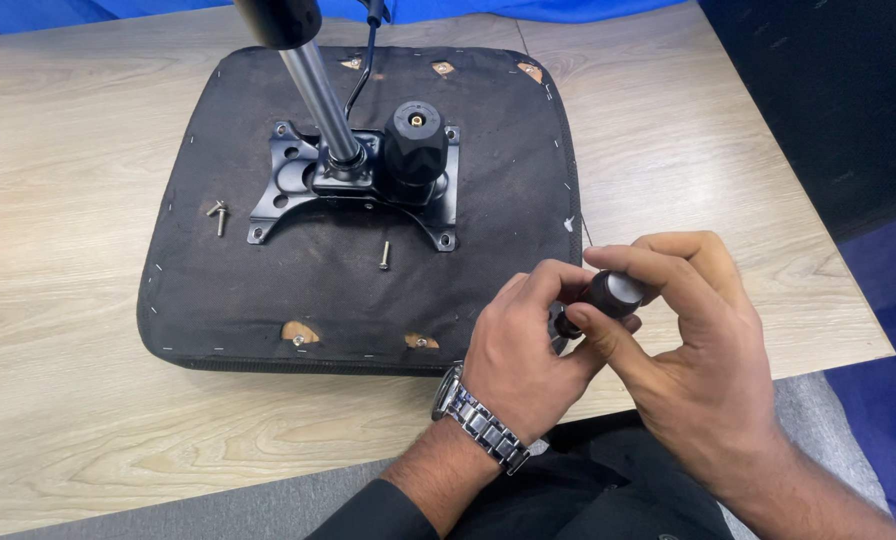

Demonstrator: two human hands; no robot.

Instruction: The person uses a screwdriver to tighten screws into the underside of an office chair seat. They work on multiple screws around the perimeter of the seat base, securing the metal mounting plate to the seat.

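Observation:
An upturned black chair seat (268,290) lies on the wooden table (58,200), with a black metal mounting plate (278,185), a shiny gas-lift column (318,95) and a round black knob (415,145) on top. One loose screw (384,254) rests on the fabric below the plate; two more screws (218,213) lie left of it. My right hand (688,350) grips a dark screwdriver handle with a grey end cap (613,293). My left hand (523,355), wearing a metal wristwatch (478,420), pinches the tool's lower end at the seat's near right corner.
The table's front edge (198,490) runs just before my arms, with grey floor below. Blue cloth (528,10) lies along the far edge. A dark panel (828,100) stands at the right. A thin black lever (366,60) curves up behind the column.

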